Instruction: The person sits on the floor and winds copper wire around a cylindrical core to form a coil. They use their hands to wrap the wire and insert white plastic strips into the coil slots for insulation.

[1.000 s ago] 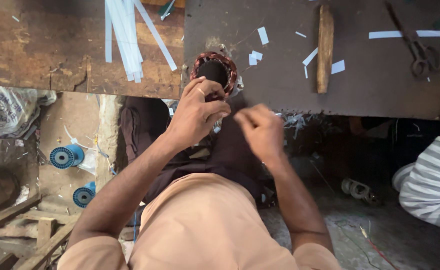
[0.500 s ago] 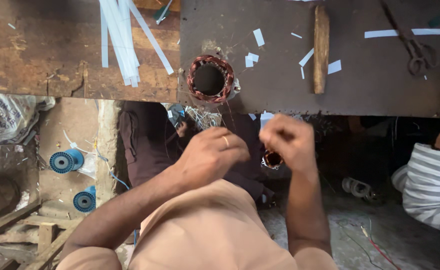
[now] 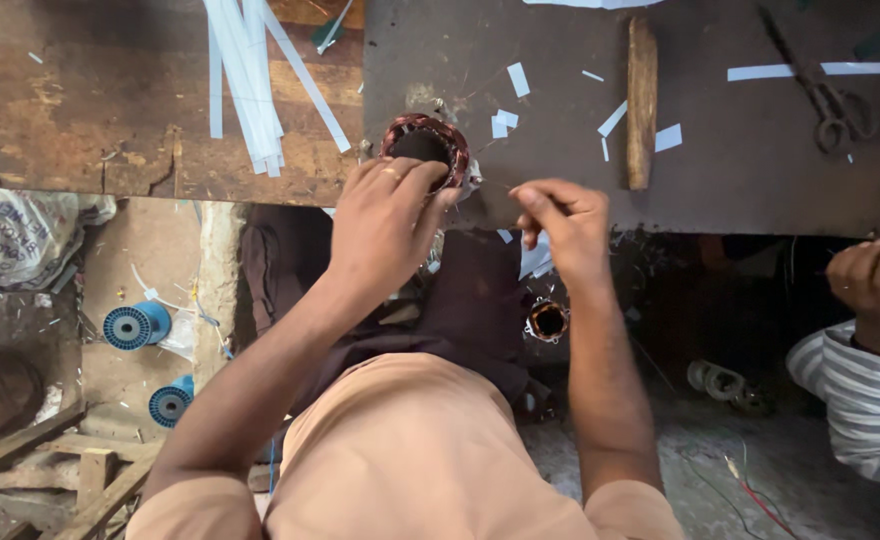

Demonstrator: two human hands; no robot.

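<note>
Copper coil ring (image 3: 426,150) is back under the left hand (image 3: 385,225), fingers wrapped on its near rim at the bench edge (image 3: 260,190); half a second ago both hands were down at the lap. Right hand (image 3: 565,225), at 3 o'clock, pinches something thin, can't tell what. Farther off at 1 o'clock lies a wooden stick (image 3: 642,100).

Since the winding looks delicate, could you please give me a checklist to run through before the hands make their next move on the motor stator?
1. Left hand steadies the stator: ok, fingers rest on its rim.
2. Stator sits fully on the workbench: not ok, it lies at the front edge.
3. Right hand pinches a wire: cannot tell, too fine to see.
4. Scissors clear of both hands: ok, far to the right.
5. Wooden stick clear of the stator: ok, apart.
6. Co-worker's hand away: ok.
</note>
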